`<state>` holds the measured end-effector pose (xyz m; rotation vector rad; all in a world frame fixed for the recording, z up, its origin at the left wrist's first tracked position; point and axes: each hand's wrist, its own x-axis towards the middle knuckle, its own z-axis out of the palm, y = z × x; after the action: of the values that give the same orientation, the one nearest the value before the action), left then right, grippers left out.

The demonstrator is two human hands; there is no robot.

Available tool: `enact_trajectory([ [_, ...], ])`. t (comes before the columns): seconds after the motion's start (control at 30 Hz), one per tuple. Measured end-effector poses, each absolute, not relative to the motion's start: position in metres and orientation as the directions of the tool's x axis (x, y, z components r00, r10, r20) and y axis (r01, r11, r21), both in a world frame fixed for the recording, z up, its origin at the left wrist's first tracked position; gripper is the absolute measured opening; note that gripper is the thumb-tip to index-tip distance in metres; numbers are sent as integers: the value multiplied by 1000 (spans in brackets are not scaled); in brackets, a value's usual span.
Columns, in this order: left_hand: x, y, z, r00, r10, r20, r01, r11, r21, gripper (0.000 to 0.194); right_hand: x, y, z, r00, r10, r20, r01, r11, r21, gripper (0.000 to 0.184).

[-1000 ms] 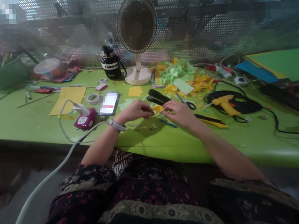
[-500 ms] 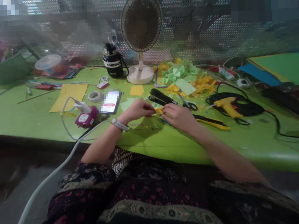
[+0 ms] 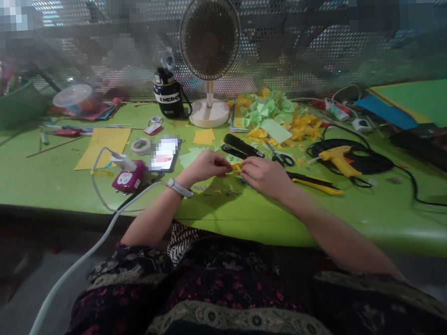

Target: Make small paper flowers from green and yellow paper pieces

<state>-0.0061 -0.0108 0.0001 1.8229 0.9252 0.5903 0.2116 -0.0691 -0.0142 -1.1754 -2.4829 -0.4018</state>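
Between my two hands is a small piece of yellow paper (image 3: 236, 167), pinched at both sides just above the green table. My left hand (image 3: 208, 165), with a pale watch on its wrist, grips its left edge between thumb and fingers. On the other side my right hand (image 3: 263, 174) has its fingers closed on the paper too. The paper's exact shape is mostly covered by my fingertips. A black stapler (image 3: 243, 145) lies just beyond the hands, next to scissors (image 3: 282, 157). A yellow and black cutter (image 3: 316, 183) rests right of my right hand.
Green and yellow paper pieces (image 3: 271, 112) are heaped at the back, beside a white-based fan (image 3: 209, 113). A yellow glue gun (image 3: 341, 160) lies on a black coil at right. A phone (image 3: 165, 154) and a purple plug adapter (image 3: 129, 177) with cables are at left.
Both hands stay in nearly the same place, still pinching the yellow paper, with only slight finger movement. The whole view has shifted very slightly.
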Motion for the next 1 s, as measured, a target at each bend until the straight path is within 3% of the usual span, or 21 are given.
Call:
enact_trajectory([
  [0.63,-5,-13,2,578,816,20,365,-280,888,11,213,-69,-13,-597,673,435,781,612,126,21],
  [1.0,-5,-12,0,582,813,35,360,-296,885,12,212,-70,-12,-579,700,417,785,618,53,21],
])
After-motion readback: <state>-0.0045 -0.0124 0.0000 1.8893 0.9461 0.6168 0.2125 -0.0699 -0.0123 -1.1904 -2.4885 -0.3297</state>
